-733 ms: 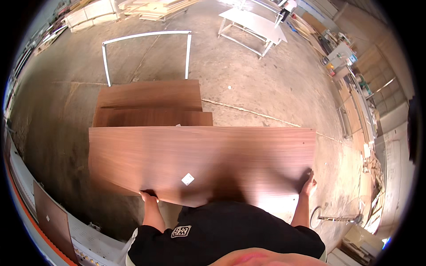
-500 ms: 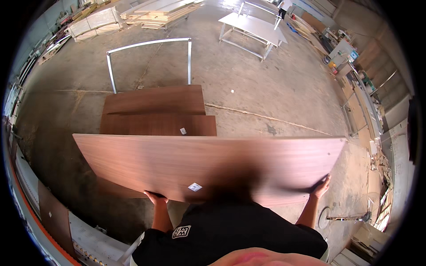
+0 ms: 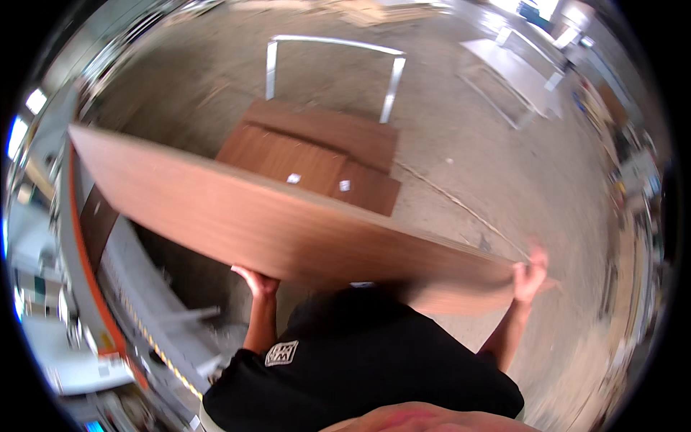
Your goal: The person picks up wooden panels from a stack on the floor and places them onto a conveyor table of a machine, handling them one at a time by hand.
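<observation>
A large brown wood-grain panel [image 3: 237, 223] is held up across the front of my body, tilted, with its left end higher and farther off. Against its lower edge, left of the middle, my left hand [image 3: 258, 281] grips from below, the fingers partly behind the board. My right hand [image 3: 531, 277] clasps the panel near its right end; its fingers are smeared by motion. Just beyond the panel lies a stack of similar brown boards [image 3: 317, 155], two small white labels showing on the boards.
A metal frame [image 3: 335, 45] rises behind the stack. On the left runs a long grey machine with an orange edge [image 3: 86, 263], near the panel's left end. A white-topped table [image 3: 511, 72] stands far right. Sheets and boards [image 3: 374, 11] lie at the back.
The panel has swung from level to slanting, its left end toward the machine and its right end nearer me. The view has turned left. Both hands still hold the panel.
</observation>
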`<state>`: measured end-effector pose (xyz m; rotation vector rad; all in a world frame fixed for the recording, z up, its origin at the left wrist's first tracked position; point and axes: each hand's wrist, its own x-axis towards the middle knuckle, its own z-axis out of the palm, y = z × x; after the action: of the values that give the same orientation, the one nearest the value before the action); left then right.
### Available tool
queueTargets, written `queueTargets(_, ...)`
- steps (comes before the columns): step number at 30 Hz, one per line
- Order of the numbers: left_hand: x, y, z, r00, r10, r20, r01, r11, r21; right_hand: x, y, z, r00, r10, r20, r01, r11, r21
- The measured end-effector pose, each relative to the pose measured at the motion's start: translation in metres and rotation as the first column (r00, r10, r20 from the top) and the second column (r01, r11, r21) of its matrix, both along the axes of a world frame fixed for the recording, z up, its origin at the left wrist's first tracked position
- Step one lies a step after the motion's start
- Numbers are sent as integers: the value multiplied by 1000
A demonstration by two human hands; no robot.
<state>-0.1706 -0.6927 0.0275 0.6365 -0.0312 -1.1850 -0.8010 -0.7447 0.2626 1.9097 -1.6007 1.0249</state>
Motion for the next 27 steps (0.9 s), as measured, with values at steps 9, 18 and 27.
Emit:
queueTargets(9, -104, 126, 63, 944, 314, 106, -322, 944, 76, -14, -128, -130, 822, 400, 405, -537, 780, 320)
queueTargets(18, -200, 286, 73, 730, 650, 211, -669, 742, 32, 146, -216, -163, 462, 821, 335, -885, 404, 232)
queueTargets(27, -277, 432, 4, 307, 951, 46, -950, 309, -35, 435, -90, -82, 23, 985, 173, -967, -23, 255)
